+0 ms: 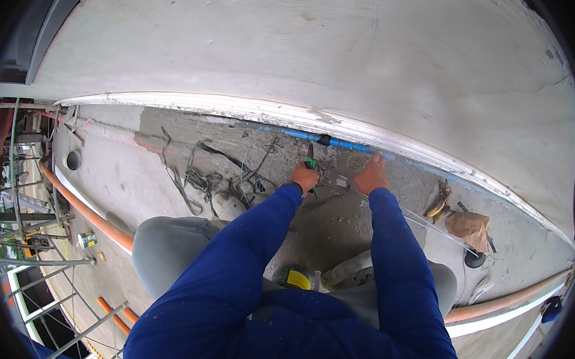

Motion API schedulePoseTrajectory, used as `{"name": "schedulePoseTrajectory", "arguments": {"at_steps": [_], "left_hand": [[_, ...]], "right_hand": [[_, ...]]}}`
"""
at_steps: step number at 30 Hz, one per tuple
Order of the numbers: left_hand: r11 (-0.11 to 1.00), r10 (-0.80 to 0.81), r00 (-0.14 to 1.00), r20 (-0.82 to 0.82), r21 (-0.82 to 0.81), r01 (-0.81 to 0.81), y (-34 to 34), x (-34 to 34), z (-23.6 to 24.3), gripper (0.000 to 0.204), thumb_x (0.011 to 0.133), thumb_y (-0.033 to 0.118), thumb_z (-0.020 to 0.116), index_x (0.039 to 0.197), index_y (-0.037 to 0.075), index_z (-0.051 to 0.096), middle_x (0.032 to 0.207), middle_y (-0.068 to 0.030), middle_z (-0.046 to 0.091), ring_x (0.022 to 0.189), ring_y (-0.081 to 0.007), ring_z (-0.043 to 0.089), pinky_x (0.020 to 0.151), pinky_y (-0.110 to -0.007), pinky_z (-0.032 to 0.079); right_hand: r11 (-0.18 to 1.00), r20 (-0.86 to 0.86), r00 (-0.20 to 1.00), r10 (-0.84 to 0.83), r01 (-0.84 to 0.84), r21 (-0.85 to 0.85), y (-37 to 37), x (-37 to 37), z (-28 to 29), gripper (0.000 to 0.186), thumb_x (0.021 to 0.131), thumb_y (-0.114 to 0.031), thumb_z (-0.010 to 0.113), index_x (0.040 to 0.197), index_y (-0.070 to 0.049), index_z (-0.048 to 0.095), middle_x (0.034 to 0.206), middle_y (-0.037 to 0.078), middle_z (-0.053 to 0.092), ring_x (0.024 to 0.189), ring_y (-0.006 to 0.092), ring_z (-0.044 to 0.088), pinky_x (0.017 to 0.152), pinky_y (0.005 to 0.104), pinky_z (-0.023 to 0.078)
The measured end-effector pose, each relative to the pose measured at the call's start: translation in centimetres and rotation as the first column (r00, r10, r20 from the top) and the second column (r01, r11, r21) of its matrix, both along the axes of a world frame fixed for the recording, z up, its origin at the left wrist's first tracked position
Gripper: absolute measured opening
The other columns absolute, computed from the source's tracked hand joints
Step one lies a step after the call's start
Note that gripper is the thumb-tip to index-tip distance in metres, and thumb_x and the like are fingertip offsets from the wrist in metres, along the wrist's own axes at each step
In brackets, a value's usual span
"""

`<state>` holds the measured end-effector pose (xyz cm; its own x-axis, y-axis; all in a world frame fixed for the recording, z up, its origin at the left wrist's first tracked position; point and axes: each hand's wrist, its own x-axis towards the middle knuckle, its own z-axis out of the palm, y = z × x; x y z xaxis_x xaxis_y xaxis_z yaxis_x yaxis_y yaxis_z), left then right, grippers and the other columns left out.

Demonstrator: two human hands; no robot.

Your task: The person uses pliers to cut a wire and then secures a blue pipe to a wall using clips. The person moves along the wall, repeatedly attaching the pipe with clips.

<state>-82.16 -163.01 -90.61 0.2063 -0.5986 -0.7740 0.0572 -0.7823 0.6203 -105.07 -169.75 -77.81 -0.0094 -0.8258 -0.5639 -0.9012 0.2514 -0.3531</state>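
A blue pipe (296, 134) runs along the foot of the wall, with a dark band (324, 140) around it. My left hand (305, 176) is closed around a green-handled tool (310, 162), whose narrow dark end points at the pipe just left of the band. Its exact kind is too small to make out. Farther right, my right hand (371, 177) has its fingertips on the pipe; part of its grip is hidden. Thin pale cords (422, 220) stretch to the right from between my hands.
Tangled straps and ropes (200, 178) lie on the left. At right are a brown paper bag (468, 229), a yellow-and-dark object (438, 199) and a round black piece (474, 258). A container with a yellow label (298, 281) stands between my legs. Orange pipe (85, 201) edges the ledge; scaffolding (33, 257) stands beyond.
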Motion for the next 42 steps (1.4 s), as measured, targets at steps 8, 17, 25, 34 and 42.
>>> {"name": "schedulePoseTrajectory", "arguments": {"at_steps": [8, 17, 25, 34, 42], "left_hand": [[0.992, 0.120, 0.951, -0.283, 0.075, -0.103, 1.6, 0.2, 3.9, 0.014, 0.103, 0.009, 0.058, 0.116, 0.010, 0.063, 0.105, -0.0066, 0.072, 0.093, -0.0178, 0.069, 0.073, -0.039, 0.053], [0.990, 0.116, 0.804, -0.584, 0.132, -0.047, 0.4, 2.7, 3.1, 0.023, 0.109, 0.018, 0.048, 0.123, 0.012, 0.065, 0.115, -0.0070, 0.076, 0.100, -0.0190, 0.071, 0.083, -0.040, 0.054], [0.977, 0.211, 0.566, -0.797, 0.156, -0.145, 0.1, 2.9, 2.9, 0.035, 0.109, 0.018, 0.038, 0.128, 0.006, 0.064, 0.122, -0.0126, 0.073, 0.112, -0.0277, 0.071, 0.087, -0.043, 0.057], [0.963, 0.247, 0.395, -0.885, 0.180, -0.199, 0.2, 2.9, 1.8, 0.039, 0.097, 0.019, 0.045, 0.128, 0.002, 0.063, 0.118, -0.0158, 0.072, 0.105, -0.0294, 0.072, 0.085, -0.045, 0.059], [0.975, 0.207, 0.369, -0.906, 0.162, -0.150, 0.1, 3.5, 1.5, 0.038, 0.096, 0.019, 0.046, 0.124, 0.001, 0.064, 0.108, -0.0161, 0.073, 0.094, -0.0281, 0.073, 0.079, -0.043, 0.061]], "right_hand": [[1.000, -0.022, 1.000, 0.007, -0.007, -0.011, 0.1, -0.6, 0.0, 0.103, 0.083, -0.026, 0.073, 0.162, 0.010, 0.016, 0.168, 0.029, 0.023, 0.149, 0.0446, 0.041, 0.118, 0.0472, 0.044], [1.000, -0.060, 0.998, 0.019, -0.021, -0.021, 0.1, -0.3, -0.7, 0.108, 0.081, -0.026, 0.077, 0.162, 0.009, 0.014, 0.165, 0.031, 0.025, 0.145, 0.0453, 0.046, 0.114, 0.0475, 0.047], [0.996, -0.056, 0.998, 0.032, -0.037, -0.078, 0.4, -0.4, -1.4, 0.112, 0.081, -0.028, 0.081, 0.162, 0.010, 0.014, 0.160, 0.028, 0.032, 0.140, 0.0442, 0.051, 0.111, 0.0465, 0.050], [0.996, -0.107, 0.993, 0.059, -0.065, -0.057, 0.3, -0.1, -0.9, 0.110, 0.083, -0.027, 0.081, 0.161, 0.011, 0.014, 0.160, 0.028, 0.032, 0.140, 0.0444, 0.050, 0.110, 0.0464, 0.051], [0.997, -0.120, 0.991, 0.064, -0.070, -0.044, 0.3, 0.1, -0.3, 0.110, 0.083, -0.027, 0.080, 0.161, 0.012, 0.012, 0.162, 0.031, 0.028, 0.143, 0.0461, 0.047, 0.112, 0.0469, 0.049]]}}
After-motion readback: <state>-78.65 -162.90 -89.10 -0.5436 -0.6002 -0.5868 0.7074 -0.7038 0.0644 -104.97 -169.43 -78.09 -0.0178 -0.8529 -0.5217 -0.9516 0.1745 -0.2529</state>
